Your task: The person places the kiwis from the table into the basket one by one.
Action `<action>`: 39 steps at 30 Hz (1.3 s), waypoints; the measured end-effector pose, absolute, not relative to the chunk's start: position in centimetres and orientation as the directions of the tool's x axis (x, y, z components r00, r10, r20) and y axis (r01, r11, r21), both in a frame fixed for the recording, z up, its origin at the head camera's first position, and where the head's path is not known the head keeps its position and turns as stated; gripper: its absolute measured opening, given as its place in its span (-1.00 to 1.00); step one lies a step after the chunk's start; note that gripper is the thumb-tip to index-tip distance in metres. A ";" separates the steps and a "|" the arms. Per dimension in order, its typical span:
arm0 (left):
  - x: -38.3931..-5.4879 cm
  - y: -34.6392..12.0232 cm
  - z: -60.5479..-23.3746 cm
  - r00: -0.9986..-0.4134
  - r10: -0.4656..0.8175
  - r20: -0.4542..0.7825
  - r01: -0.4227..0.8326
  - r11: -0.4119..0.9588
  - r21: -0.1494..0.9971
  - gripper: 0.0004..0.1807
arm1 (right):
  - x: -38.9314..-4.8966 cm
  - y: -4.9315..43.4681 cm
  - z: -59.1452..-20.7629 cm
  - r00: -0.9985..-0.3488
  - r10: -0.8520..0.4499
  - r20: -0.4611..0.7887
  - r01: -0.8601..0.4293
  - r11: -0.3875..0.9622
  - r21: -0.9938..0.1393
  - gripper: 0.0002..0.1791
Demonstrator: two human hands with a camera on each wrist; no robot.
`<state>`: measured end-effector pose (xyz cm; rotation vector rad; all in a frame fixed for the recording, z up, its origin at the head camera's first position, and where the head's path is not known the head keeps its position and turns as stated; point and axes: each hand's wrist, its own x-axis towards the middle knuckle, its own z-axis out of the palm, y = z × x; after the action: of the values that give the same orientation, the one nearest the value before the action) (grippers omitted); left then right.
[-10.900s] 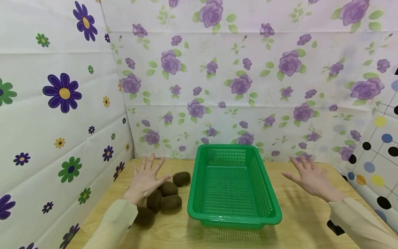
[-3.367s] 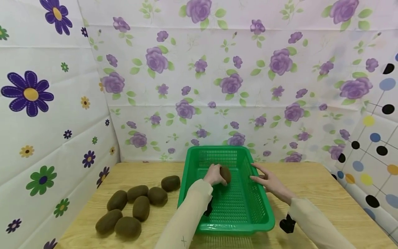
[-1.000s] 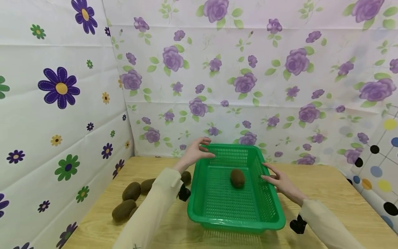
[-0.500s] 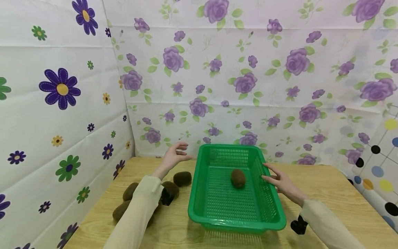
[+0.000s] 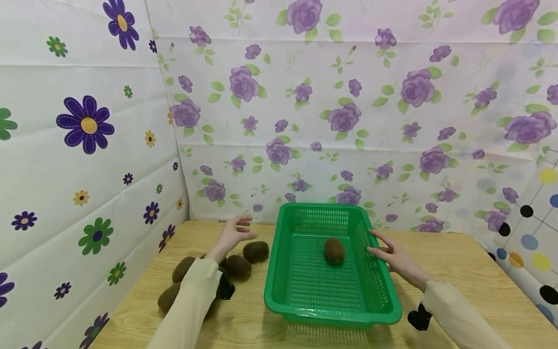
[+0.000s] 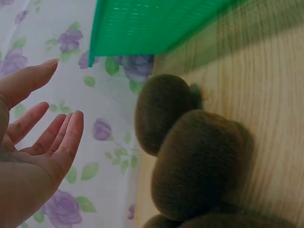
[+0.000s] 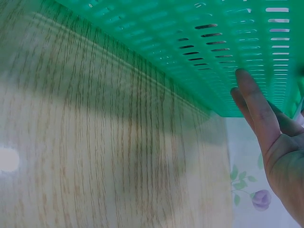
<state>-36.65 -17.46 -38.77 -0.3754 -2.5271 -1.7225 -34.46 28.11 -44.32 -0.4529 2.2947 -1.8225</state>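
Note:
My left hand (image 5: 231,235) hovers over the kiwis on the left, fingers loosely bent, nothing in its grasp. In the left wrist view its fingers (image 6: 71,137) are apart from two fuzzy brown kiwis, the nearer one (image 6: 194,161) overlapping the farther (image 6: 161,111). My right hand (image 5: 398,259) holds the right rim of a green plastic basket (image 5: 331,317), its thumb and a finger over the edge. From the right wrist, other fingers (image 7: 261,114) show against the basket's slotted outer wall. One kiwi (image 5: 334,251) lies on the basket floor. The left forearm partly hides several kiwis.
A wooden table (image 5: 248,325) carries everything. One kiwi (image 5: 255,251) lies close to the basket's left wall. Flowered sheets (image 5: 305,97) stand behind and at the left; a dotted sheet (image 5: 532,237) borders the right side.
A kiwi has been put into the basket and let go by my left hand, which has since moved left and down over the kiwis. My right hand has taken the basket's right rim.

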 end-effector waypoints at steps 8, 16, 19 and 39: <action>-37.0 -18.1 -41.6 -0.978 0.137 0.159 0.198 0.354 0.914 -0.42 | -34.5 28.1 -44.3 -0.939 -0.340 0.047 -0.125 0.211 -0.969 -0.30; -37.3 -18.1 -43.4 -0.985 0.090 0.149 0.172 0.376 0.910 -0.49 | -34.6 28.1 -44.4 -0.940 -0.339 0.045 -0.126 0.222 -0.967 -0.29; -37.4 -17.9 -43.7 -0.982 0.098 0.159 0.186 0.404 0.896 -0.50 | -34.5 28.1 -44.4 -0.942 -0.334 0.046 -0.122 0.210 -0.970 -0.30; -38.3 -17.7 -44.7 -0.983 0.140 0.118 0.172 0.491 0.854 -0.52 | -34.6 28.2 -44.4 -0.941 -0.335 0.049 -0.124 0.206 -0.971 -0.30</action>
<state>-38.31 -17.67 -44.71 -0.2813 -2.6840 -1.5433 -34.55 28.19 -44.38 -0.4435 2.3003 -1.8242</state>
